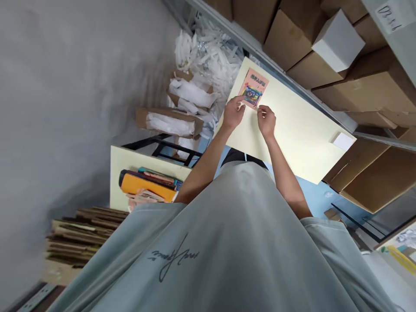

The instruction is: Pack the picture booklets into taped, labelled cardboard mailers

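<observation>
The person wears a grey-green shirt (227,251) with dark script on the chest. Both bare forearms reach forward over a cream table (299,134). The left hand (234,113) is half curled, an outstretched finger on the lower left of a pink booklet (259,81) (its cover carries a bright, many-coloured picture). The right hand (267,123) is loosely bent, fingers drawn in, at the booklet's lower right corner; whether either hand grips it, one cannot tell. The booklet lies near the table's far left corner. A white block (343,141) sits at the right end. Farther off, white paper strips (214,52) are heaped beyond the left end, and brown cartons (292,37) fill a shelf (242,38).
</observation>
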`<state>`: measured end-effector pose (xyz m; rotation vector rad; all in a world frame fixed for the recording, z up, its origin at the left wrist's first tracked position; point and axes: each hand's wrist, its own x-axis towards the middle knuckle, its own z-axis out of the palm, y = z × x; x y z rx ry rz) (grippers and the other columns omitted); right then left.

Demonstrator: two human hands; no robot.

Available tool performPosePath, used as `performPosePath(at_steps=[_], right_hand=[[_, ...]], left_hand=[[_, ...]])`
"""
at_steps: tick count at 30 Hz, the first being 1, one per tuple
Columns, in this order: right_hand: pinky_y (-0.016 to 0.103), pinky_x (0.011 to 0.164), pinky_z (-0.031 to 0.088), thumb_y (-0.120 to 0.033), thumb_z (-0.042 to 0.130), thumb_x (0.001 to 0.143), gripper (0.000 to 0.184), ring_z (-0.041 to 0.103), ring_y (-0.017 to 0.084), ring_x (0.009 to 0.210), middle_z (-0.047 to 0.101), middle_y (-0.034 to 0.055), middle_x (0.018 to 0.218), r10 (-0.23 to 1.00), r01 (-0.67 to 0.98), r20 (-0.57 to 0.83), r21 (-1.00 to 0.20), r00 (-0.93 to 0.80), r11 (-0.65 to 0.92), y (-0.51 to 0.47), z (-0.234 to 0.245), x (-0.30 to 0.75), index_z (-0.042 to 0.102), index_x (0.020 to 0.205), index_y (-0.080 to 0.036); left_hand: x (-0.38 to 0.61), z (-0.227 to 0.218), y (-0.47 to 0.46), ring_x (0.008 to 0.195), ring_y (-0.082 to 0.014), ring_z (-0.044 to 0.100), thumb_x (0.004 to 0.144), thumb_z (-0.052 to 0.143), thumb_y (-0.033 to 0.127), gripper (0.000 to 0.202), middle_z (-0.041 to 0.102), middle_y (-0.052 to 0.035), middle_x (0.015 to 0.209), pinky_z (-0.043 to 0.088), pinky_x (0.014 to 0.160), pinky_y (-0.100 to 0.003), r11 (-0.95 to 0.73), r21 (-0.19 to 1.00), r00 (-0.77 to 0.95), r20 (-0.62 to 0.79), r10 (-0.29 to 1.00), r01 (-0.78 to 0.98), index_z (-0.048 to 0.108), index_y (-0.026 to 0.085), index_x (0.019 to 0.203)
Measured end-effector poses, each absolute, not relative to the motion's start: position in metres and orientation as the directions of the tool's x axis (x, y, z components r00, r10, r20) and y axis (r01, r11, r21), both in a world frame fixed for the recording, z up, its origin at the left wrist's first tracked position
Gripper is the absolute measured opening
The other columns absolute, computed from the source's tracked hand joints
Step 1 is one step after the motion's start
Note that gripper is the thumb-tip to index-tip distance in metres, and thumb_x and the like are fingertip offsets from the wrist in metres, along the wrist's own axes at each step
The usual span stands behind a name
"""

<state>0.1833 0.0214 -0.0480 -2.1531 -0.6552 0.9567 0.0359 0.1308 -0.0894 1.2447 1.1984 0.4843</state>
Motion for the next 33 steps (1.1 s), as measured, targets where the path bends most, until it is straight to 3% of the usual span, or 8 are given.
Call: performPosePath(at_steps=[6, 15, 18, 22, 28, 33], right_hand=[[0.053, 0.117, 0.067, -0.047, 0.068, 0.109, 0.028, 0.084, 0.028, 0.111, 0.087, 0.0099, 0.117, 0.789, 0.13, -0.472, -0.821, 0.395, -0.556, -0.026, -0.026, 0.149, 0.083, 0.12, -0.026], [0.051, 0.113, 0.07, -0.049, 0.073, 0.108, 0.026, 0.085, 0.026, 0.1, 0.09, 0.0082, 0.113, 0.851, 0.201, -0.499, -0.828, 0.163, -0.524, -0.012, -0.031, 0.099, 0.084, 0.114, -0.026], [0.05, 0.111, 0.071, -0.05, 0.071, 0.109, 0.029, 0.086, 0.026, 0.099, 0.091, 0.0085, 0.115, 0.853, 0.259, -0.512, -0.815, 0.1, -0.519, 0.007, -0.034, 0.082, 0.083, 0.117, -0.025], [0.046, 0.108, 0.071, -0.041, 0.069, 0.109, 0.025, 0.087, 0.025, 0.102, 0.091, 0.0085, 0.117, 0.852, 0.321, -0.523, -0.801, 0.034, -0.505, 0.041, -0.045, 0.048, 0.084, 0.12, -0.024], [0.043, 0.107, 0.071, -0.027, 0.067, 0.108, 0.023, 0.088, 0.026, 0.105, 0.091, 0.0084, 0.12, 0.801, 0.469, -0.589, -0.742, -0.112, -0.48, 0.111, -0.097, -0.03, 0.085, 0.121, -0.023], [0.045, 0.112, 0.068, -0.02, 0.066, 0.109, 0.027, 0.089, 0.029, 0.11, 0.092, 0.0111, 0.121, 0.713, 0.633, -0.666, -0.654, -0.221, -0.415, 0.169, -0.169, -0.103, 0.087, 0.125, -0.02]], left_hand=[[-0.027, -0.04, 0.055, 0.108, -0.0249, 0.084, 0.095, 0.071, 0.014, 0.036, 0.087, -0.0113, 0.138, 0.066, 0.099, -0.037, 0.361, 0.87, 0.303, -0.463, 0.833, 0.336, 0.083, 0.022, 0.128], [-0.098, -0.029, 0.022, 0.113, -0.0237, 0.085, 0.093, 0.075, 0.016, 0.034, 0.088, -0.0121, 0.138, 0.068, 0.1, -0.035, 0.476, 0.798, -0.02, -0.505, 0.863, 0.37, 0.083, 0.022, 0.125], [-0.114, -0.036, 0.033, 0.107, -0.022, 0.084, 0.093, 0.078, 0.018, 0.031, 0.089, -0.0109, 0.137, 0.069, 0.101, -0.034, 0.527, 0.783, -0.094, -0.528, 0.844, 0.331, 0.084, 0.023, 0.123], [-0.137, -0.06, 0.063, 0.104, -0.0219, 0.085, 0.094, 0.076, 0.02, 0.027, 0.09, -0.0089, 0.131, 0.071, 0.102, -0.036, 0.581, 0.78, -0.156, -0.559, 0.814, 0.234, 0.085, 0.025, 0.118], [-0.192, -0.13, 0.122, 0.123, -0.0276, 0.085, 0.092, 0.075, 0.023, 0.029, 0.089, -0.0101, 0.131, 0.069, 0.111, -0.04, 0.645, 0.752, -0.276, -0.596, 0.754, 0.139, 0.084, 0.023, 0.12], [-0.268, -0.226, 0.16, 0.137, -0.0326, 0.079, 0.089, 0.076, 0.021, 0.044, 0.084, -0.0146, 0.144, 0.063, 0.125, -0.045, 0.796, 0.587, -0.502, -0.648, 0.573, 0.15, 0.081, 0.02, 0.133]])
